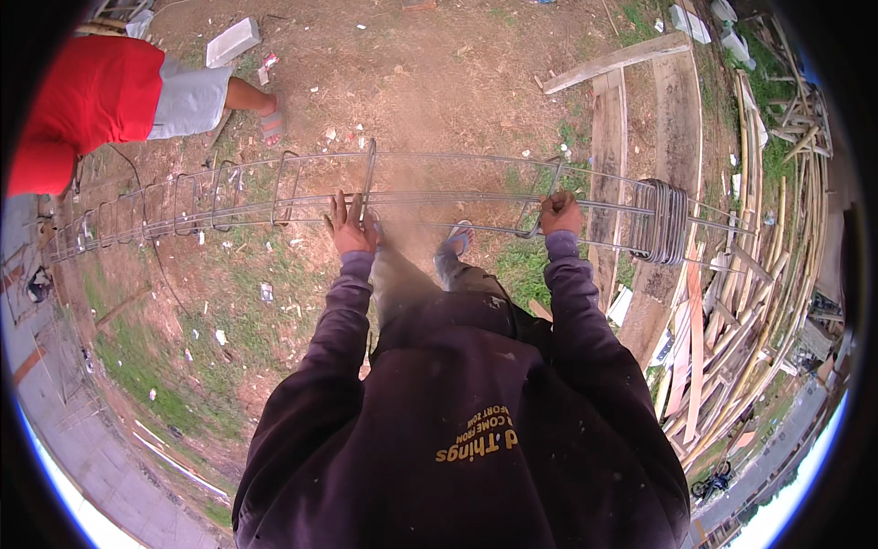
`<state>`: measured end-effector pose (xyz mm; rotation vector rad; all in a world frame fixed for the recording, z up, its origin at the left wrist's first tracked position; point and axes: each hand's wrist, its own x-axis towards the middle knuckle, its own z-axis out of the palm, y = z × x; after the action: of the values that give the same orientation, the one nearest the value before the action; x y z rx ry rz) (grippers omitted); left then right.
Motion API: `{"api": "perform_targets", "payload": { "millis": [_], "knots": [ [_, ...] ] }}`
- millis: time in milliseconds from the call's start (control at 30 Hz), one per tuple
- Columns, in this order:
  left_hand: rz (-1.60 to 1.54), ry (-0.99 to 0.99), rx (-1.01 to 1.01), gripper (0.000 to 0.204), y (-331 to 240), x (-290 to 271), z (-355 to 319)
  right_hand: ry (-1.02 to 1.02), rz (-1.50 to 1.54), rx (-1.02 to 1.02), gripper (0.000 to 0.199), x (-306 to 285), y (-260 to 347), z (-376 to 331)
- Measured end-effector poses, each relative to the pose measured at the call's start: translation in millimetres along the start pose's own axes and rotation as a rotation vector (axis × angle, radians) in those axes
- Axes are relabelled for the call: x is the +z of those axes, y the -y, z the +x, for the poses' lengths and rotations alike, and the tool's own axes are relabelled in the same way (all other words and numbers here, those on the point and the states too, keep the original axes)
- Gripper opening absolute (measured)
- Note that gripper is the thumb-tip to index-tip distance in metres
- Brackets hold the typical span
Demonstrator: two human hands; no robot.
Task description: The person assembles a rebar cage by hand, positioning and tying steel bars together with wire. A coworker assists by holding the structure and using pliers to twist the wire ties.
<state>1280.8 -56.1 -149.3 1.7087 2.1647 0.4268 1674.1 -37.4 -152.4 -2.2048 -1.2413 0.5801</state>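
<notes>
A long cage of thin steel rebar (434, 196) stretches across in front of me from left to right, with square stirrups spaced along it. My left hand (352, 229) is at its near side with the fingers stretched out and apart, beside an upright stirrup (369, 169). Whether the fingertips touch the steel is hard to tell. Closed around another stirrup (532, 220), where it meets the long bars, is my right hand (561, 215). Further right, a tight bundle of stirrups (660, 221) sits on the bars.
Wooden planks (677, 137) lie under the cage's right end. A pile of bamboo poles and timber (764, 311) lines the right side. At the upper left a person in a red shirt (110, 91) bends near the cage. A pale block (233, 42) lies on the dirt.
</notes>
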Motion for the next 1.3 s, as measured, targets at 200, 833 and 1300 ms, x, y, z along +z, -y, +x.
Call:
{"api": "perform_targets", "payload": {
  "millis": [200,833,1300],
  "knots": [
    [0.245,0.169,0.045,0.123,-83.5,10.4,-31.7,0.012,-0.017,0.024,0.023,-24.1,-22.7,22.9],
    [0.352,0.243,-0.038,0.132,-92.3,49.7,-17.2,0.254,0.114,-0.118,0.010,88.8,95.2,-57.2],
    [0.408,0.113,0.277,0.111,-70.9,77.7,-28.2,0.038,0.180,0.061,0.029,56.6,102.0,-103.6]
  ]
}}
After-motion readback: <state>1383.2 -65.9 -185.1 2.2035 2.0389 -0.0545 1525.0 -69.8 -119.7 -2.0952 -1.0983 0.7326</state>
